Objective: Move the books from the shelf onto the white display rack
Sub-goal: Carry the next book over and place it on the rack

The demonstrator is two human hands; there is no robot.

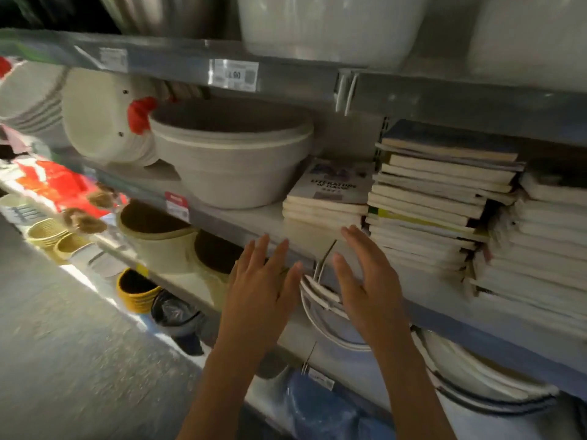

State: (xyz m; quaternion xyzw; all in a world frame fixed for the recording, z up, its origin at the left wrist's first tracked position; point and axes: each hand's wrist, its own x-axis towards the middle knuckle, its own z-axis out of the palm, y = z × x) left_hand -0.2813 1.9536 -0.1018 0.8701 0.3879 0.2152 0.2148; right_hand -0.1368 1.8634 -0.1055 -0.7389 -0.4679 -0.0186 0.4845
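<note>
Both my hands are empty, fingers spread. The short stack of books [327, 198] lies flat on the shelf [254, 223] just above and ahead; my right hand [365, 281] is nearer than my left hand [263, 287].

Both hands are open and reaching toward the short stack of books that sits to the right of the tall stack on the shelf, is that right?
Not quite. In the head view the short stack of books sits left of the tall stack, beside the grey bowl. The left hand and right hand are open, reaching toward it.
</note>
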